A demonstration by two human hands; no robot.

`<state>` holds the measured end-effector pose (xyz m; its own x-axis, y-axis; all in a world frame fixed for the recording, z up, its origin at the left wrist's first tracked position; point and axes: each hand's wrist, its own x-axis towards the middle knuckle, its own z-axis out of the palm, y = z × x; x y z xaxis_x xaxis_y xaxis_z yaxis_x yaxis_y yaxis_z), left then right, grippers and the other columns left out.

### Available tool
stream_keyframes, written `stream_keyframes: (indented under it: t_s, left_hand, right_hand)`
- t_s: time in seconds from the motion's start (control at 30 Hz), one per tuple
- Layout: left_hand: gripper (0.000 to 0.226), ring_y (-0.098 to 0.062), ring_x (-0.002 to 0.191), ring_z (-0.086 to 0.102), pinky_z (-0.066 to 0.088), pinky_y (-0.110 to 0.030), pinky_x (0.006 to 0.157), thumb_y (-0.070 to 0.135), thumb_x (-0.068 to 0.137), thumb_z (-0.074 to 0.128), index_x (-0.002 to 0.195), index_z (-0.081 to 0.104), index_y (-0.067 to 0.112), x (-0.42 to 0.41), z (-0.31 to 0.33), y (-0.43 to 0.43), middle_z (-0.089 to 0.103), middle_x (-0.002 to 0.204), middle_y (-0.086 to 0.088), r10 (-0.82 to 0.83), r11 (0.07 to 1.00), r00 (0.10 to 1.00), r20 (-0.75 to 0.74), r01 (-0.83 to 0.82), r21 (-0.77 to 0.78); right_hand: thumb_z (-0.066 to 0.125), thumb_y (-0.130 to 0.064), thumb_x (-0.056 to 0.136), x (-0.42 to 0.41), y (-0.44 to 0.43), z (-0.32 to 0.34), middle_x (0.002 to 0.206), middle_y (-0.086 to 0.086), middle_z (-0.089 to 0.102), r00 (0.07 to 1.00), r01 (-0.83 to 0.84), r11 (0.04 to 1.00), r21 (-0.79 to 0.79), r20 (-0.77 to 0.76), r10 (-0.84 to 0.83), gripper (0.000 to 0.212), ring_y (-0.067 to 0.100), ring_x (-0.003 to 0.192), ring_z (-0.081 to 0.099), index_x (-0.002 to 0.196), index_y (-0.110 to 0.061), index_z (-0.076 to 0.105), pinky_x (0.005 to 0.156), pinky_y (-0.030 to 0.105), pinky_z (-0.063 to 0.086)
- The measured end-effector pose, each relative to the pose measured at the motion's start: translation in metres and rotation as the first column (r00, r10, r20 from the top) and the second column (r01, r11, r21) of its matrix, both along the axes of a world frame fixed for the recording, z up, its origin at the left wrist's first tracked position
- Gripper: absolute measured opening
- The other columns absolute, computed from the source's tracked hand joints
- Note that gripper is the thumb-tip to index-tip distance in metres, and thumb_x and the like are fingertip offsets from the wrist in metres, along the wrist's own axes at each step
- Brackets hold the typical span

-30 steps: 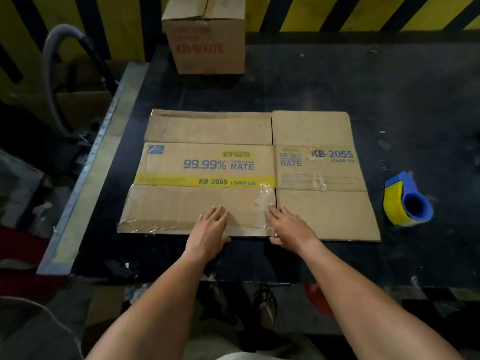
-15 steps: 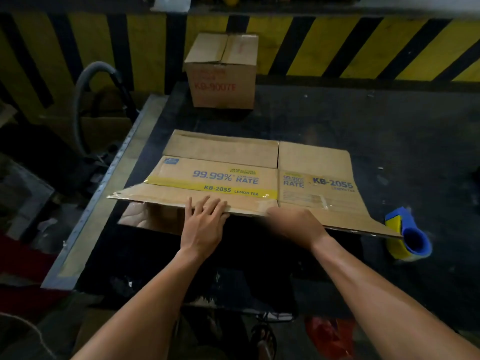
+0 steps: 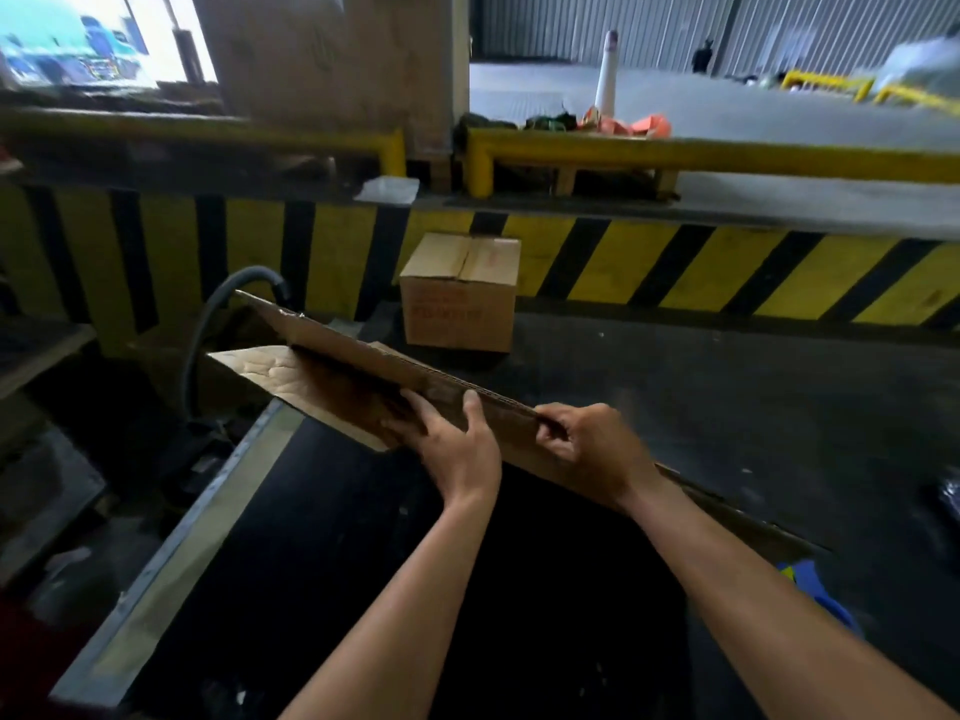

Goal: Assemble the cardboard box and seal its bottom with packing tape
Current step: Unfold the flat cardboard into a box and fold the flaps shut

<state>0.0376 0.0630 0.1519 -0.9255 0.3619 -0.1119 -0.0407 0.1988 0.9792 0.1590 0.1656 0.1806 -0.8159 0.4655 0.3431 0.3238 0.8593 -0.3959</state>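
We are holding the flattened cardboard box point(image 3: 363, 376) up off the dark table point(image 3: 727, 407), tilted so that we are seeing it almost edge-on. One loose flap is reaching out beyond our left hand point(image 3: 457, 449). That hand is gripping the near edge, with the thumb over the top and the fingers spread against the underside. Our right hand point(image 3: 592, 449) is pinching the same edge just beside it, fingers curled tight on the board.

We are judging this to be the opening step: the box is not yet squared and nothing is taped. Next, we are expecting to pull the two layers apart, push the sleeve into a rectangle and fold the bottom flaps in. The blue-and-yellow tape roll point(image 3: 810, 579) is lying under our right forearm, partly hidden. A small closed carton point(image 3: 460, 298) is standing well beyond both hands.
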Motion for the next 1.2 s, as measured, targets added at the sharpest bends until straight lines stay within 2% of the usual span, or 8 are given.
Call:
stream_keyframes:
  t_s: [0.1,0.2,0.33,0.47,0.63,0.77,0.93,1.2]
  left_hand:
    - [0.104,-0.037,0.154,0.013,0.026,-0.056,0.121,0.06,0.09,0.063,0.156,-0.016,0.045,0.004,0.027,0.002,-0.021,0.168,-0.003,0.112,0.992,0.985,-0.134,-0.102,0.079]
    - [0.108,-0.034,0.155,0.009,0.027,-0.052,0.121,0.054,0.09,0.067,0.158,-0.015,0.038,0.0,0.05,0.007,-0.021,0.168,0.0,0.134,0.988,0.965,-0.226,-0.112,0.108]
    - [0.07,-0.029,0.138,0.045,0.04,-0.037,0.106,0.044,0.101,0.052,0.16,0.015,0.035,0.002,0.078,0.014,0.032,0.159,-0.01,0.006,0.97,0.998,-0.059,0.008,0.242]
    - [0.063,-0.028,0.135,0.047,0.033,-0.039,0.108,0.048,0.105,0.043,0.16,0.019,0.031,0.013,0.095,0.013,0.044,0.152,-0.008,-0.126,0.929,0.987,0.099,0.082,0.362]
    - [0.08,-0.029,0.137,0.046,0.031,-0.042,0.113,0.066,0.095,0.047,0.16,0.021,0.027,0.012,0.109,0.009,0.044,0.153,-0.007,-0.213,0.924,0.976,0.042,0.188,0.333]
    - [0.116,-0.039,0.144,0.034,0.029,-0.059,0.118,0.1,0.064,0.038,0.16,0.006,0.043,0.003,0.119,0.008,0.028,0.163,-0.011,-0.275,0.948,0.96,-0.047,0.279,0.151]
    - [0.094,-0.041,0.151,0.021,0.023,-0.06,0.121,0.081,0.086,0.045,0.161,0.006,0.04,-0.006,0.132,0.013,0.004,0.171,-0.009,-0.34,0.934,0.929,-0.143,0.351,0.06]
    - [0.091,-0.04,0.15,0.023,0.025,-0.056,0.121,0.076,0.09,0.045,0.162,0.005,0.038,-0.03,0.129,0.026,0.003,0.17,-0.009,-0.363,0.929,0.921,-0.144,0.37,0.021]
  right_hand:
    - [0.063,-0.016,0.09,-0.004,0.001,0.029,0.094,-0.001,0.077,0.997,0.008,0.999,-0.047,-0.073,-0.011,0.024,0.008,0.071,0.068,0.11,-0.018,0.076,0.074,0.027,0.055]
    - [0.062,-0.016,0.093,-0.004,-0.001,0.055,0.095,-0.002,0.077,0.997,0.012,0.998,-0.064,-0.074,-0.017,0.025,0.005,0.071,0.066,0.113,-0.018,0.075,0.074,0.028,0.057]
    - [0.06,-0.014,0.095,-0.005,-0.01,0.077,0.089,0.001,0.076,0.994,-0.004,0.996,-0.088,-0.108,-0.005,0.024,0.007,0.066,0.067,0.115,-0.014,0.074,0.062,0.018,0.055]
    - [0.057,-0.014,0.096,-0.005,-0.016,0.089,0.089,0.0,0.077,0.986,-0.024,0.994,-0.108,-0.169,0.005,0.024,0.009,0.071,0.069,0.112,-0.014,0.075,0.063,0.024,0.057]
    - [0.058,-0.014,0.098,0.003,-0.011,0.106,0.092,-0.006,0.076,0.977,-0.044,0.952,-0.303,-0.214,-0.023,0.022,0.006,0.081,0.071,0.11,-0.017,0.076,0.071,0.025,0.059]
    - [0.056,-0.021,0.101,0.008,-0.013,0.125,0.092,0.0,0.078,0.971,-0.15,0.811,-0.566,-0.238,0.013,0.023,0.015,0.085,0.074,0.108,-0.015,0.077,0.078,0.032,0.061]
    - [0.054,-0.023,0.101,0.004,-0.009,0.139,0.09,0.005,0.078,0.965,-0.135,0.735,-0.665,-0.258,-0.055,0.025,0.021,0.084,0.075,0.105,-0.013,0.077,0.083,0.041,0.061]
    - [0.056,-0.025,0.1,-0.02,0.005,0.139,0.094,0.009,0.077,0.964,-0.099,0.61,-0.786,-0.228,-0.138,0.026,0.026,0.09,0.074,0.101,-0.012,0.078,0.091,0.049,0.057]
